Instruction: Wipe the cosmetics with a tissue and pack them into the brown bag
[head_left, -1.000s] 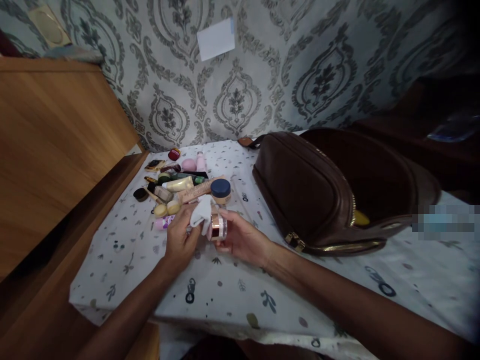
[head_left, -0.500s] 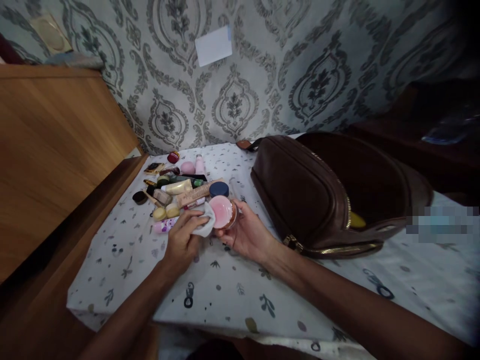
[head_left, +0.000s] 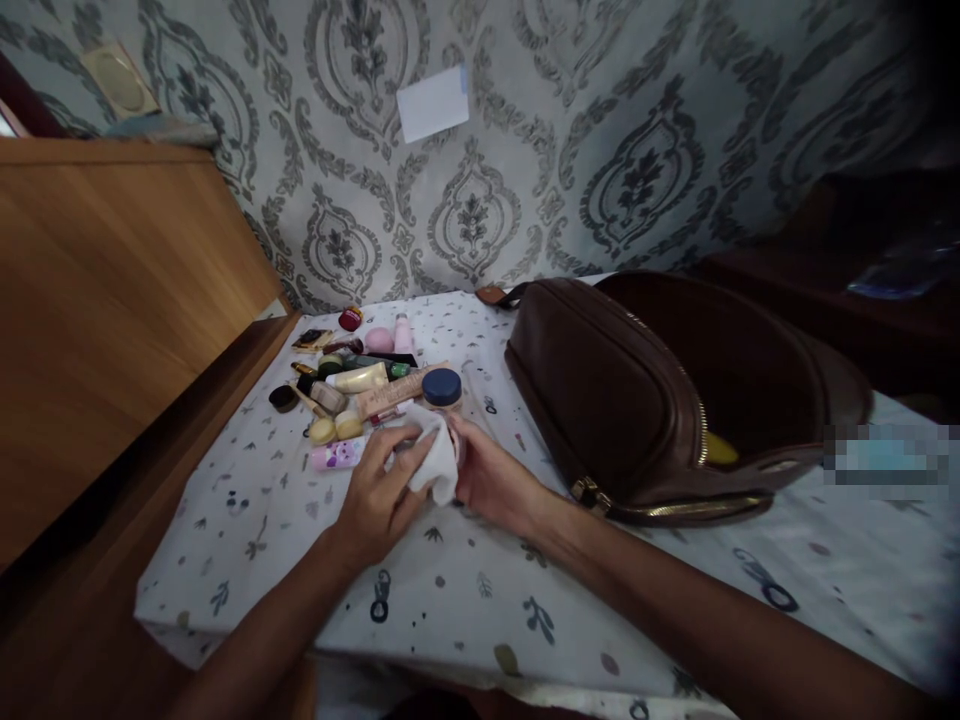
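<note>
In the head view my left hand is closed on a white wipe, which it presses against a small round cosmetic jar. My right hand grips that jar from the right side. Most of the jar is hidden behind the wipe and my fingers. Just beyond my hands stands a jar with a dark blue lid. A pink and purple tube lies left of my left hand, close to two small yellowish round items.
Several cosmetics, including a cream tube and a pink egg-shaped item, lie grouped on the patterned tablecloth. A brown leather bag sits unzipped at right. A wooden panel borders the left.
My left hand has moved right and slightly down, bringing the wipe over the jar's pink face, which is now covered. My right hand still holds the jar.
</note>
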